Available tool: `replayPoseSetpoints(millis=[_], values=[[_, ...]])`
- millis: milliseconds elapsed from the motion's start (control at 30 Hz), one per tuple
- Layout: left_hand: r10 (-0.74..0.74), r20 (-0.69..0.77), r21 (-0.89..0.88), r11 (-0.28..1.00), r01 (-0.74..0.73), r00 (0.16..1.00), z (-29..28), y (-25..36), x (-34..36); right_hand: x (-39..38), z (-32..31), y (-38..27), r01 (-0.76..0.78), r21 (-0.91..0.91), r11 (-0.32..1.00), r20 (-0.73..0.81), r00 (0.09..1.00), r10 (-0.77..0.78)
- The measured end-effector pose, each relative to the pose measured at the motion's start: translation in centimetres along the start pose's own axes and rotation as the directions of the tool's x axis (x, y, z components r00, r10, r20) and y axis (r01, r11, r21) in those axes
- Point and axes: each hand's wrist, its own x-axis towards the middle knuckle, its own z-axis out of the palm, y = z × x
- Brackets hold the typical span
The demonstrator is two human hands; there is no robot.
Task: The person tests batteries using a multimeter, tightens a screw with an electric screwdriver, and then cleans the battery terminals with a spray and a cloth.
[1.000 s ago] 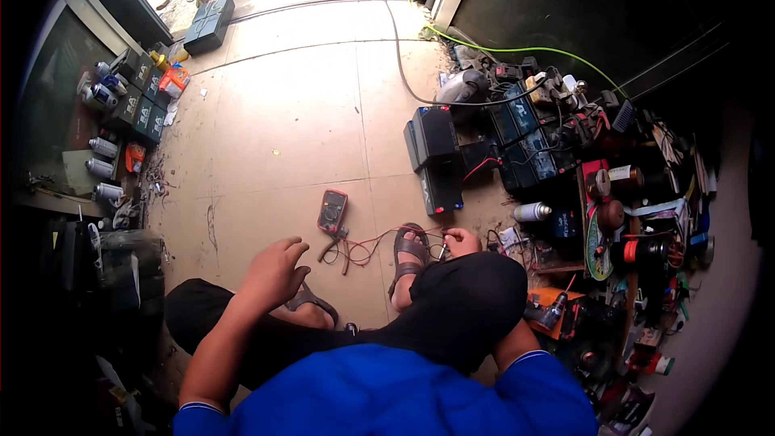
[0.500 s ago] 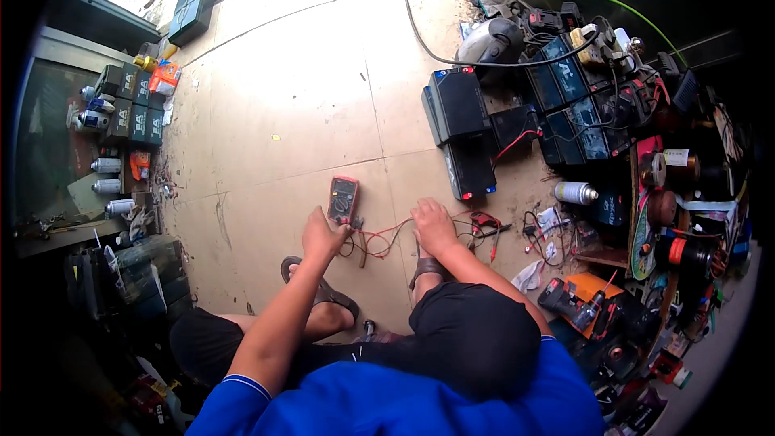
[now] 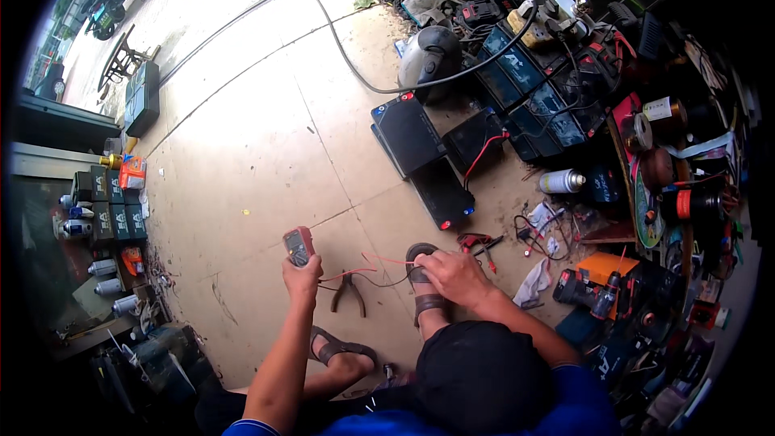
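My left hand (image 3: 302,279) grips a red-and-grey multimeter (image 3: 299,245), lifted off the floor. A thin red test lead (image 3: 386,259) and a dark one (image 3: 378,281) run from near the meter to my right hand (image 3: 456,278). Its fingers are closed on the leads above my right sandal; the lead ends are hidden there. Dark-handled pliers (image 3: 349,297) lie spread on the tiles between my hands. A red-handled tool (image 3: 475,241) and a slim dark probe-like piece lie right of my right foot.
Black batteries (image 3: 408,134) lie ahead to the right, with larger batteries (image 3: 529,73) under cables behind them. A spray can (image 3: 562,182), a cordless drill (image 3: 605,297) and cluttered shelves line the right. A grey cable (image 3: 355,73) crosses the floor; boxes (image 3: 101,218) stand left.
My left hand has picked up the multimeter from the floor and moved left. My right hand has drawn back, pulling the leads taut. The pliers are now uncovered. My head has turned.
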Motion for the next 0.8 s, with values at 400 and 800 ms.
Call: replayPoseSetpoints(millis=[400,800], values=[[0.226,-0.227,-0.787,0.53,-0.315,0.947,-28.7,14.4,-9.9,-10.4,-13.8,1.8,-0.583,-0.071,0.81,-0.702,0.606,0.374],[0.443,-0.441,-0.782,0.236,-0.576,0.781,-47.9,5.4,-14.4,-8.8,-17.8,0.3,-0.69,-0.185,0.7,-0.718,0.581,0.383]])
